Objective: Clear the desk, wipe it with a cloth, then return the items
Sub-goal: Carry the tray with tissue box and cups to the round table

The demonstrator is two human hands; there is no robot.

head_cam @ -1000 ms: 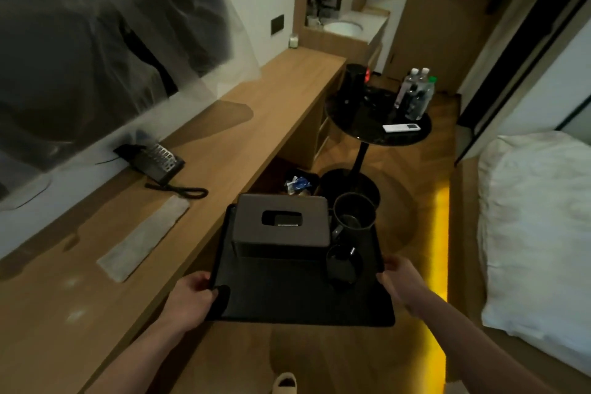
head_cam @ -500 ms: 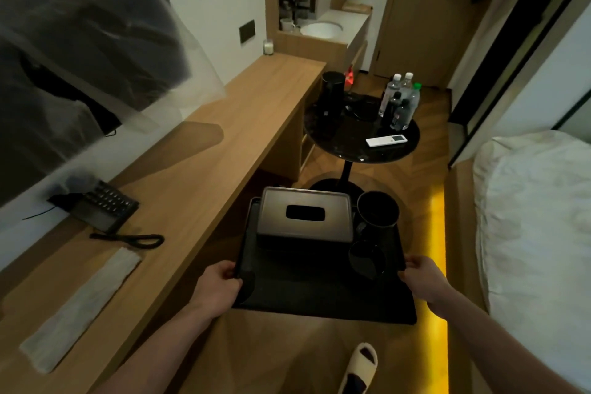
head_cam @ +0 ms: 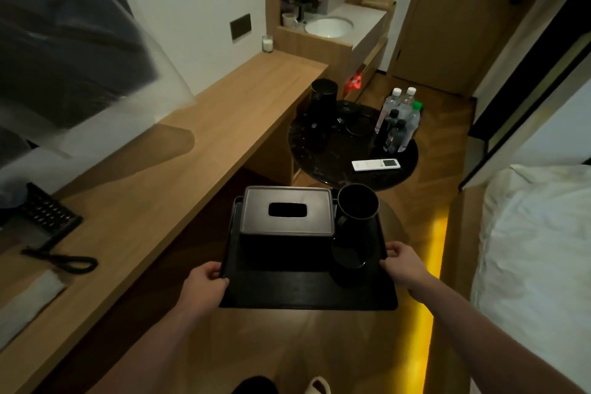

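I hold the black tray level in the air beside the wooden desk, my left hand gripping its left edge and my right hand gripping its right edge. On it sit a tissue box at the far left and two dark mugs along the right side. A grey cloth lies on the desk near the phone. Ahead stands a round black table with bottles and a white remote.

white bed, washbasin
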